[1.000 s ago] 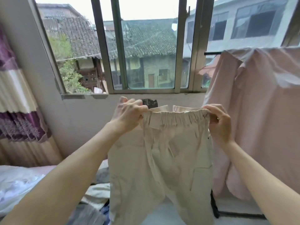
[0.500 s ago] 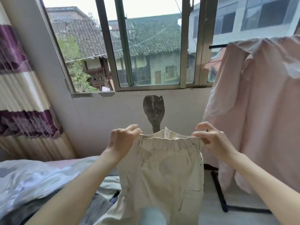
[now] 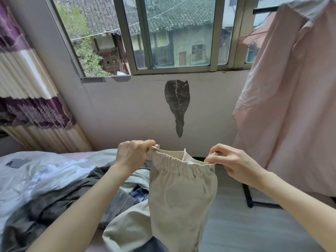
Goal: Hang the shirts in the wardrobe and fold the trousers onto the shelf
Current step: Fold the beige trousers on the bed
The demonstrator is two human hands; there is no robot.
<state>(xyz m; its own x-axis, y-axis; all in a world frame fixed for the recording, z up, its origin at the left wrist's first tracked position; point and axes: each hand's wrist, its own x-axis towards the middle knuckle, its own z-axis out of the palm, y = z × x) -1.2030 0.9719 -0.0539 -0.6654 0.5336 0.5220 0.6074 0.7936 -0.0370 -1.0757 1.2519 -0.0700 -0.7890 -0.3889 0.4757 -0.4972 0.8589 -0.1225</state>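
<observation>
At lower centre of the frame, the beige trousers (image 3: 181, 197) hang by the elastic waistband. The left hand (image 3: 132, 157) pinches one waistband end; the right hand (image 3: 231, 164) pinches the other. The legs trail onto the clothes pile (image 3: 76, 193) on the bed (image 3: 36, 171). Risk: the trailing legs may snag the pile and spoil the fold. Farther right, a pink sheet (image 3: 291, 106) hangs below the window (image 3: 178, 33).

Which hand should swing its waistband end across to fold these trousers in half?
Probably the right hand: open bed surface lies below it, while the left hand holds the beige trousers over the clothes pile.
</observation>
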